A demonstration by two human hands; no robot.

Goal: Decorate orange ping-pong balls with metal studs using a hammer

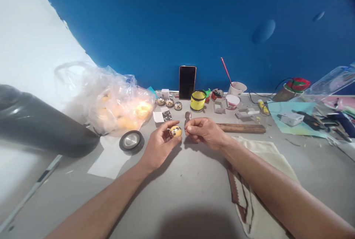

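Note:
My left hand (159, 144) holds a small yellow ball (175, 132) dotted with shiny silver tack heads, gripped between thumb and fingers. Just right of it, my right hand (203, 132) is closed in a pinch; whatever lies between its fingertips is too small to make out. The two hands are close together but apart. Behind my right hand lies a hammer, its metal head (188, 116) past my fingers and its wooden handle (241, 128) stretching right. An opened white box (159, 117) with silver tacks (166, 116) sits beyond my left hand. Several silver-studded balls (169, 102) stand farther back.
A plastic bag (119, 102) of yellow-orange balls fills the left, near a dark cylinder (41, 120) and a black round lid (131, 142). At the wall are a phone (187, 82), yellow cup (198, 101) and white cup (237, 88). Beige cloth (266, 187) lies under my right forearm.

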